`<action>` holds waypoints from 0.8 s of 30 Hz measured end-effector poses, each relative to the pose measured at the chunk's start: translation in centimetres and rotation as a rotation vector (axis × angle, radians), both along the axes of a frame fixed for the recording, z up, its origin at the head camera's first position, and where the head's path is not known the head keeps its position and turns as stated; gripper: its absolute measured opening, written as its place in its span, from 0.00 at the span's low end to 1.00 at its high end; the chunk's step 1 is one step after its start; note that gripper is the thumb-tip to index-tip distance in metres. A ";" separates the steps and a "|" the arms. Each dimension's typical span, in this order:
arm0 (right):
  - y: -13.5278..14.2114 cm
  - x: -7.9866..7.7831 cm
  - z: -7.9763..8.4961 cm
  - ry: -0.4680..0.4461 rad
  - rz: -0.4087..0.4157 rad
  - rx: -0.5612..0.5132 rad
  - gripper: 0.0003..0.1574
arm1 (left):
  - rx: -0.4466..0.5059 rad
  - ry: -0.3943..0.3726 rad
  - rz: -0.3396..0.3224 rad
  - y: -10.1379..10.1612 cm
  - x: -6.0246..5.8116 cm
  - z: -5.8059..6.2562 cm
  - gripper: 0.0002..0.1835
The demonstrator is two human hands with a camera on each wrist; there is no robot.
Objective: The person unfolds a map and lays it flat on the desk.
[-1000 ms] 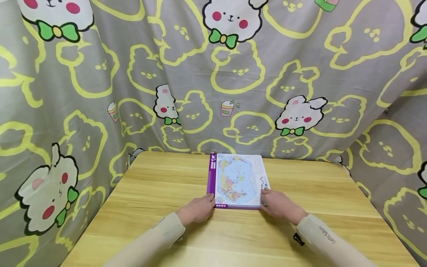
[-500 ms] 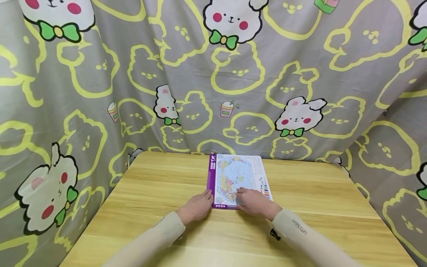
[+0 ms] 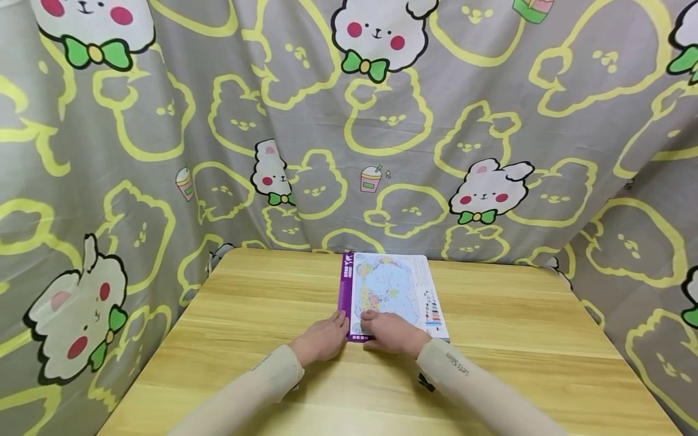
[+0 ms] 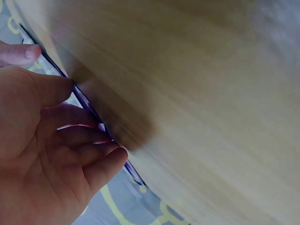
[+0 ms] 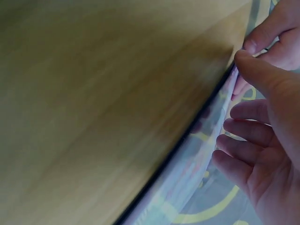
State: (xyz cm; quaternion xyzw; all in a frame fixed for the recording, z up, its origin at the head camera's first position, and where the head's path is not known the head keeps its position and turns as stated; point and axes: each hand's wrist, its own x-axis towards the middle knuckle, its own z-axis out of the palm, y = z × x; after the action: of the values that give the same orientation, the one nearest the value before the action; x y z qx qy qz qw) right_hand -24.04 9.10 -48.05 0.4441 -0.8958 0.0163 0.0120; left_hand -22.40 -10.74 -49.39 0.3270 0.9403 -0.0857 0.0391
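A flat world map (image 3: 400, 284) with a purple strip (image 3: 345, 284) along its left side lies on the wooden table (image 3: 262, 290), close to the far edge. My left hand (image 3: 322, 335) rests at its near left corner, fingers along the left edge. In the left wrist view its loosely bent fingers (image 4: 105, 168) touch the purple edge. My right hand (image 3: 392, 330) lies over the near left part of the map, hiding some of it. The right wrist view puts its thumb (image 5: 253, 65) at the near edge and its separated fingers above the glossy surface.
A grey curtain (image 3: 316, 121) with rabbit drawings and yellow outlines hangs behind the table and on both sides. The map's far edge lies close to it. A small black object (image 3: 426, 382) shows under my right sleeve (image 3: 463, 375).
My right hand has slid left along the map's near edge, from the right corner to close beside my left hand. The coloured print at the lower right is now uncovered. The left hand has barely moved.
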 end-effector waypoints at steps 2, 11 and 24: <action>-0.3 -0.1 -0.3 0.000 -0.004 0.009 0.20 | -0.003 0.003 -0.003 0.0 0.0 0.0 0.26; -0.7 -0.7 -1.1 0.010 -0.014 0.025 0.16 | -0.021 0.013 -0.009 0.1 0.2 0.3 0.26; -0.1 -0.1 -0.2 0.000 -0.037 0.008 0.17 | -0.015 -0.015 0.018 0.3 0.2 0.3 0.26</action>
State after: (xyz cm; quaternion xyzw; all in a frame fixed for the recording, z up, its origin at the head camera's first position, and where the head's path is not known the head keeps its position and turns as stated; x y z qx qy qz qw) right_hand -24.15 9.01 -48.24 0.4275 -0.9039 0.0124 0.0105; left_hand -22.25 -10.41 -49.09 0.3187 0.9423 -0.0901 0.0492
